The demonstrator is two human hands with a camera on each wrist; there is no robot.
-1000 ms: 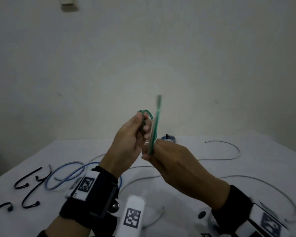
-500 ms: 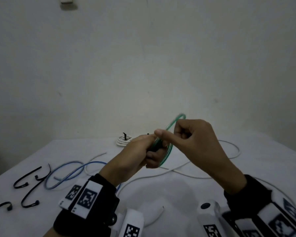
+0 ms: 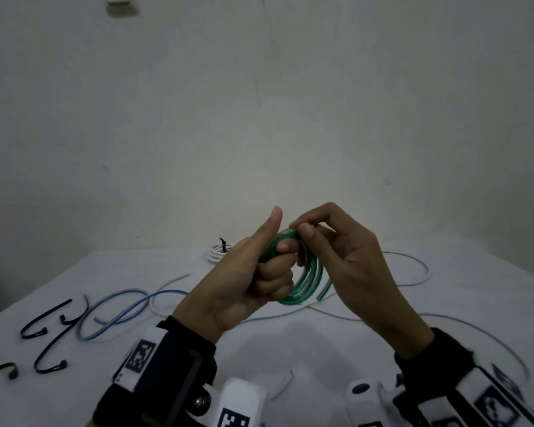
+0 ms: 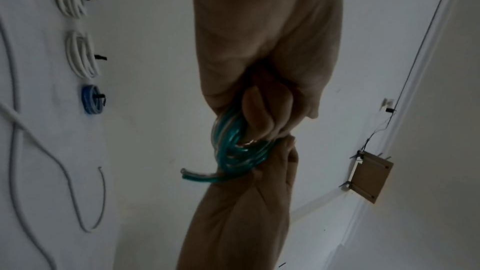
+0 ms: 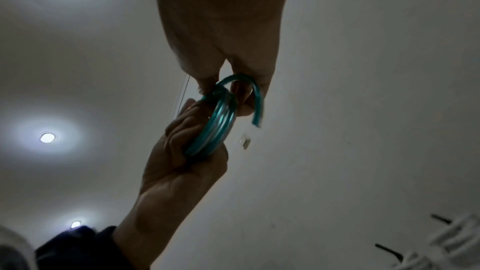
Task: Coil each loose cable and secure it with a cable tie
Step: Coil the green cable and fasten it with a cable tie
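**Green cable nearly coiled, tie still to come**

While the left hand [image 3: 247, 278] curls its fingers through the translucent green plastic cable [image 3: 305, 282], thumb raised, it serves as a form that keeps the stacked loops from springing apart. That coil hangs in the air above the middle of the white table [image 3: 305, 343]. The right hand [image 3: 346, 257] pinches the coil's upper strand between thumb and fingertips, probably to lay the last turn; one short cut end [image 4: 189, 175] sticks out free. Black plastic cable ties [image 3: 48, 322] lie at the near left of the table, within reach for the binding step. Beside them sprawls a loose blue cable [image 3: 121, 309], and a white coil already tied [image 3: 218, 252] sits far back.
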